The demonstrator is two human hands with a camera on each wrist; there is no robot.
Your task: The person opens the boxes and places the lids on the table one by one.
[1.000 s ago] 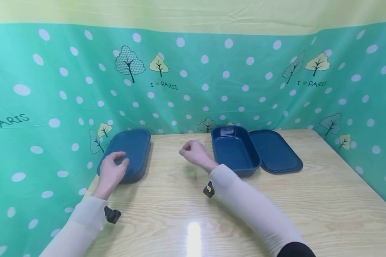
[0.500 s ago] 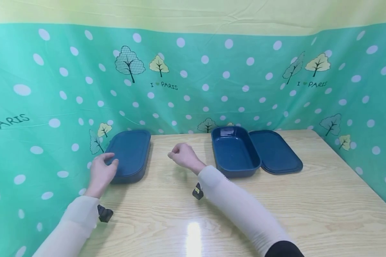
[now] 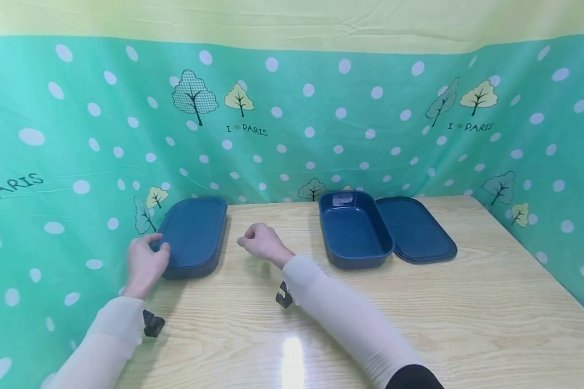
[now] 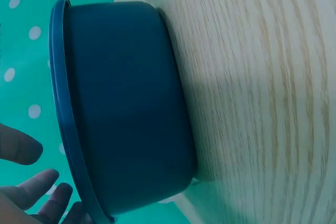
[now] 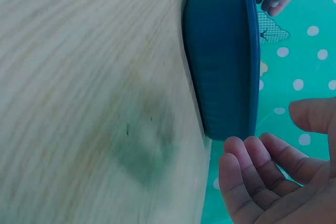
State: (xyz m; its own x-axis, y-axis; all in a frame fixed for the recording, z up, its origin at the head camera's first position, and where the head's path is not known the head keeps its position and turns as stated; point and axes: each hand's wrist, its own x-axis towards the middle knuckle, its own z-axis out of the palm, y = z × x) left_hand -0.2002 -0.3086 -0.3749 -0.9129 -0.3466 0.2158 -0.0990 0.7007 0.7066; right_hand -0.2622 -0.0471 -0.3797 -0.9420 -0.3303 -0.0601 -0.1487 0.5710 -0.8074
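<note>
A dark blue rectangular box [image 3: 194, 258] with its lid [image 3: 192, 232] on stands at the left of the table. My left hand [image 3: 145, 265] is by the near left corner of that lid, thumb and fingers apart; whether a fingertip touches the rim cannot be told. In the left wrist view the box's side [image 4: 126, 108] fills the middle, with my fingers [image 4: 55, 203] beside the rim. My right hand [image 3: 263, 243] hovers over the table to the right of the box, holding nothing. Its fingers [image 5: 262, 166] bend loosely in the right wrist view, thumb apart.
A second dark blue box [image 3: 355, 232], uncovered, stands at the back right of centre. Its matching lid [image 3: 416, 229] lies flat against its right side. A green dotted cloth [image 3: 292, 124] hangs behind and along both sides of the wooden table [image 3: 467, 302].
Both hands have moved left: the left one from over the lid to its left edge, the right one from near the uncovered box towards the covered one. The boxes stay in place.
</note>
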